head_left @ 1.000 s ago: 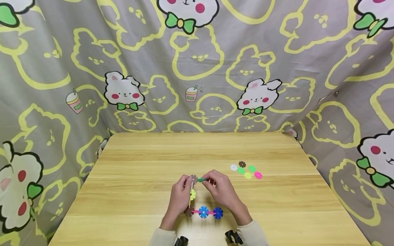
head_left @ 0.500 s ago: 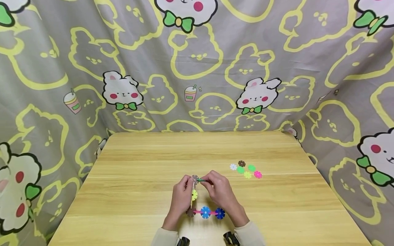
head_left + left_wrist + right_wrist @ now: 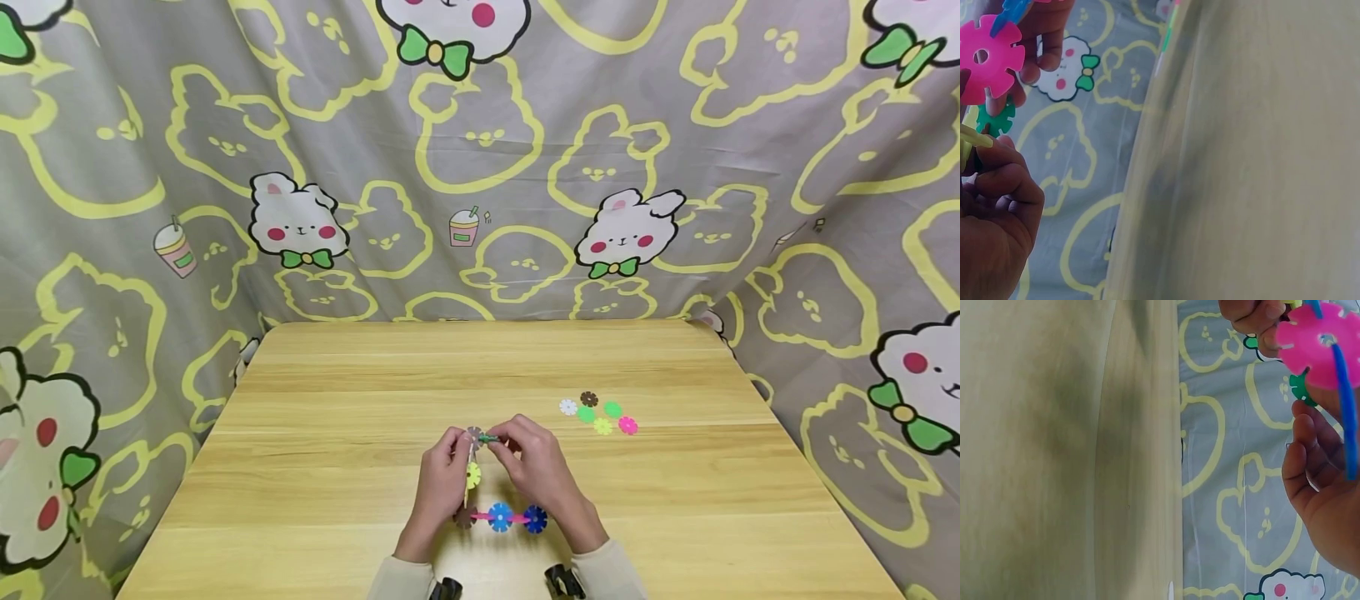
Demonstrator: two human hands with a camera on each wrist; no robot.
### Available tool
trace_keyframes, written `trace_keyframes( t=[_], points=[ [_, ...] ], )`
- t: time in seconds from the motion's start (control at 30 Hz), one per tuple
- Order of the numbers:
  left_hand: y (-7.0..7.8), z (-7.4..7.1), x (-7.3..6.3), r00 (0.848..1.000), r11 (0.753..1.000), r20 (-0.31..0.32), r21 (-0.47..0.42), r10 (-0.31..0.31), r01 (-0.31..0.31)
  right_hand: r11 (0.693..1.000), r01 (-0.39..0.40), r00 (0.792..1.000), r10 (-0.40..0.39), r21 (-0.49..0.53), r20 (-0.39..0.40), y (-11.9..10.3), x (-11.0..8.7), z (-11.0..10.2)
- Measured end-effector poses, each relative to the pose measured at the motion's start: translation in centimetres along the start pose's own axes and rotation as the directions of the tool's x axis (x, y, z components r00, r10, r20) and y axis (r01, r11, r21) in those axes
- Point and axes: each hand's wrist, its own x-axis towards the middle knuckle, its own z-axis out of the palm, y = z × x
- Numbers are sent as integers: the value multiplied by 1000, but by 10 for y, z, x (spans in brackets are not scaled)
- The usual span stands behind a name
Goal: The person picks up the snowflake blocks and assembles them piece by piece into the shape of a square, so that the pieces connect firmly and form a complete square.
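Both hands hold up a chain of notched plastic snowflake discs. My left hand (image 3: 441,475) pinches it near a grey-brown disc (image 3: 473,436) at its far end. Between thumb and fingers, my right hand (image 3: 538,462) pinches a green disc (image 3: 487,438), seen edge-on with its edge at the grey-brown disc's rim. Toward me the chain runs through a yellow disc (image 3: 473,477) to a dark brown disc (image 3: 465,519). From there pink discs on edge link a light blue disc (image 3: 500,517) and a dark blue disc (image 3: 535,519). In the right wrist view a pink disc (image 3: 1310,353) partly covers the green one.
Several loose discs lie on the wooden table (image 3: 337,467) beyond my right hand, among them a white disc (image 3: 568,407), a brown disc (image 3: 588,399) and a pink disc (image 3: 627,426). A patterned curtain (image 3: 517,167) surrounds the table's back and sides.
The green disc has moved slightly closer to the grey-brown disc and its tilt has altered a little. Both hands keep their pinch, and the loose discs stay put.
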Motion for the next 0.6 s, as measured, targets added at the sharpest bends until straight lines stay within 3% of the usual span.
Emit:
trace_keyframes(
  t=[0.2, 0.4, 0.6],
  points=[
    [-2, -2, 1, 1000, 1000, 6, 3, -15, 15, 997, -71, 996, 71, 13, 47, 2, -2, -5],
    [-6, -7, 2, 1000, 1000, -9, -3, -18, 18, 989, -149, 989, 149, -12, 24, 15, -6, -18],
    [-6, -10, 3, 1000, 1000, -2, -23, -18, 18, 964, -258, 966, 258, -65, -12, 40, -11, -36]
  ],
)
